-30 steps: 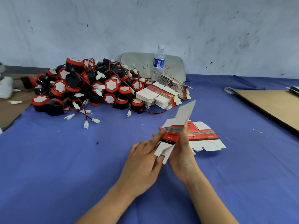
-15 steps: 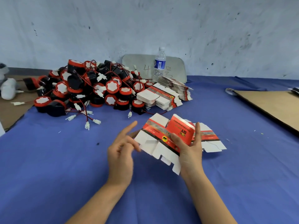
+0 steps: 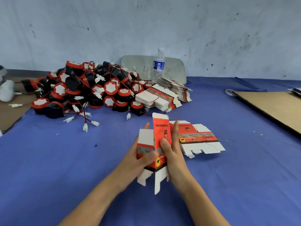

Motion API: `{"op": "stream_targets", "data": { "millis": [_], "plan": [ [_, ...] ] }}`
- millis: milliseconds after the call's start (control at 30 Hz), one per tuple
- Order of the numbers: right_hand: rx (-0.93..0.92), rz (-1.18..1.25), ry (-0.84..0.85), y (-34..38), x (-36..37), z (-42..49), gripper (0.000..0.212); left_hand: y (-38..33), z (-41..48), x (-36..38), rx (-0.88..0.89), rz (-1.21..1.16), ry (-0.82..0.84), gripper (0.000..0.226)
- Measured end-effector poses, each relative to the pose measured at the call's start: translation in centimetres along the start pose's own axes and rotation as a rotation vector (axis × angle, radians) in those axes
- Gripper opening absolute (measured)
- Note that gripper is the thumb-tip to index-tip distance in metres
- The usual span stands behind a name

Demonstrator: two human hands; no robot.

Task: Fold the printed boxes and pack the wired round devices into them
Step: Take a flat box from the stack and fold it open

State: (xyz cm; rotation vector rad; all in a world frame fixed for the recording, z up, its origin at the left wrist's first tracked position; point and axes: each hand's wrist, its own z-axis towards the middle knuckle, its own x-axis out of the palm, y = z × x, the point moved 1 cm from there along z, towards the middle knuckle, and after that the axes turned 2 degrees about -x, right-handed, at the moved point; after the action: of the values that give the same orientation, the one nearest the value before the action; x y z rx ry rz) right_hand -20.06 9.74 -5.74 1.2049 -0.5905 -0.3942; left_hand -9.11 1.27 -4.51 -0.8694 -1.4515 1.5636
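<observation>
A red and white printed box (image 3: 160, 132) is held above the blue cloth, partly opened into a tube, flaps hanging loose at both ends. My left hand (image 3: 141, 158) grips its left side, thumb on the front. My right hand (image 3: 173, 150) holds its right side, thumb pressed on the red panel and fingers straight up along the edge. A flat unfolded box (image 3: 199, 139) lies just right of my hands. The heap of black and red round devices (image 3: 91, 90) with red wires and white plugs sits at the back left.
Stacks of flat boxes (image 3: 164, 97) lie beside the heap, with a water bottle (image 3: 158, 65) and a grey board (image 3: 175, 68) behind them. A brown cardboard sheet (image 3: 275, 106) covers the right side. Another cardboard piece and a white object (image 3: 6, 92) lie far left.
The flat blank that my right hand alone held has been turned upright and opened into a tube. My left hand has come back onto it and now grips its left side.
</observation>
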Motion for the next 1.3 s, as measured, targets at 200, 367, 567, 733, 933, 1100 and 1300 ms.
{"op": "stream_targets", "data": {
  "millis": [200, 367, 567, 733, 933, 1100, 1300],
  "plan": [
    [-0.013, -0.019, 0.006, -0.5, -0.1, 0.4, 0.088, -0.7, 0.1, 0.3, 0.092, -0.093, -0.196, 0.085],
    [-0.047, -0.204, 0.030, -0.6, -0.2, 0.5, 0.083, -0.1, 0.5, -0.8, 0.134, -0.148, -0.366, 0.068],
    [-0.089, -0.337, -0.034, -0.7, -0.6, 0.5, 0.061, 0.8, 1.0, -2.1, -0.009, 0.148, -0.557, 0.019],
    [-0.111, -0.306, -0.108, 0.1, -0.5, 0.2, 0.038, 0.5, 0.7, -1.8, -0.083, -0.203, -0.389, 0.023],
    [0.062, -0.262, 0.120, -0.1, -0.4, 0.0, 0.090, -1.2, 0.0, -1.5, -0.054, -0.579, -0.194, 0.044],
    [0.172, -0.211, 0.112, -0.2, -0.3, 0.1, 0.078, -1.8, 0.0, -1.6, -0.112, -0.728, -0.119, 0.057],
    [0.215, -0.165, 0.162, -0.9, 0.5, -0.2, 0.067, -1.5, -0.2, -0.1, -0.132, -0.384, -0.120, 0.054]
  ]
}}
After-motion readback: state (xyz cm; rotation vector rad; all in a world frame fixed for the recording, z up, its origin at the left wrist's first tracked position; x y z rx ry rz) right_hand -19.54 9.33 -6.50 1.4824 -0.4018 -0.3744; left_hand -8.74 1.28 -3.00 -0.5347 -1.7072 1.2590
